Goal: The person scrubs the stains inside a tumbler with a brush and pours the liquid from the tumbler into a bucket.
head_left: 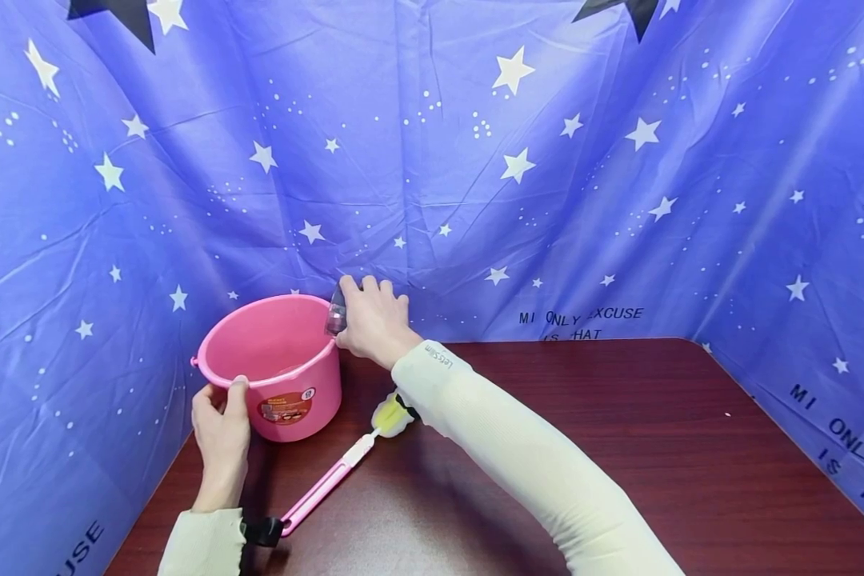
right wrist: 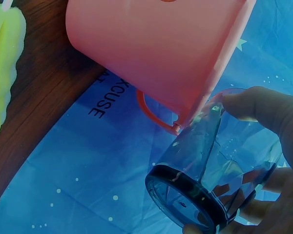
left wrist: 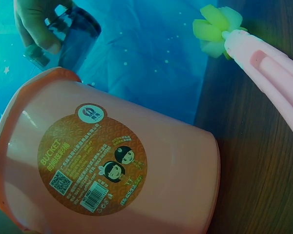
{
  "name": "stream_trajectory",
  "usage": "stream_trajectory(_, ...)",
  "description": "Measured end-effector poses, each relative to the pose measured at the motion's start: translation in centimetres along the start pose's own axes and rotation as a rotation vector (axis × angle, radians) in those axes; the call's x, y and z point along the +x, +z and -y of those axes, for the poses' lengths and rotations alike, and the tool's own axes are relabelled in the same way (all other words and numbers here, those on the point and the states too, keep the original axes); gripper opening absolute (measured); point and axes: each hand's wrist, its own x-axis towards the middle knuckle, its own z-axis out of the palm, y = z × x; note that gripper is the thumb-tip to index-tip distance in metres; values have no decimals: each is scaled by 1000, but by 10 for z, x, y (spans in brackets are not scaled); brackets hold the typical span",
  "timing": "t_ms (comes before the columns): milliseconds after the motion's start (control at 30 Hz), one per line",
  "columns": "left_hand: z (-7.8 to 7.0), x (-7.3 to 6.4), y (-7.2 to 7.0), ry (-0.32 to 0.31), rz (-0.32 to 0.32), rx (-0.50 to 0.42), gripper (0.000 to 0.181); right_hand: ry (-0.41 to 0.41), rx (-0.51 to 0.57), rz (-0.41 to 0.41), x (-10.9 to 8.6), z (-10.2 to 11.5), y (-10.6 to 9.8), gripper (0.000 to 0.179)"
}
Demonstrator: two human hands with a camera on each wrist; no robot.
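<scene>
A pink bucket (head_left: 324, 400) with a round orange label (left wrist: 93, 161) stands at the table's left side. My left hand (head_left: 222, 440) grips its near left rim, thumb at the edge. At the bucket's right rim, my right hand (head_left: 378, 320) holds a tinted see-through cup (right wrist: 190, 151). The cup is tilted, its base turned away from the bucket and its mouth end near the rim. In the right wrist view, the thumb and fingers wrap round the cup. What lies on the bucket's floor is hard to make out.
A sponge brush with a pink handle (head_left: 324, 488) and yellow-and-white head (head_left: 391, 414) lies on the dark wooden table (head_left: 583, 448), in front of the bucket. A blue star-patterned cloth (head_left: 446, 160) hangs round the back and sides. The bucket's handle (right wrist: 149, 112) hangs behind it.
</scene>
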Motion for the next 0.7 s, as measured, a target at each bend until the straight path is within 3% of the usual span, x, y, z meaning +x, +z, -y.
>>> stream_trajectory(700, 1, 0, 0, 13, -6, 14, 59, 4, -3, 9, 1, 2, -1, 76)
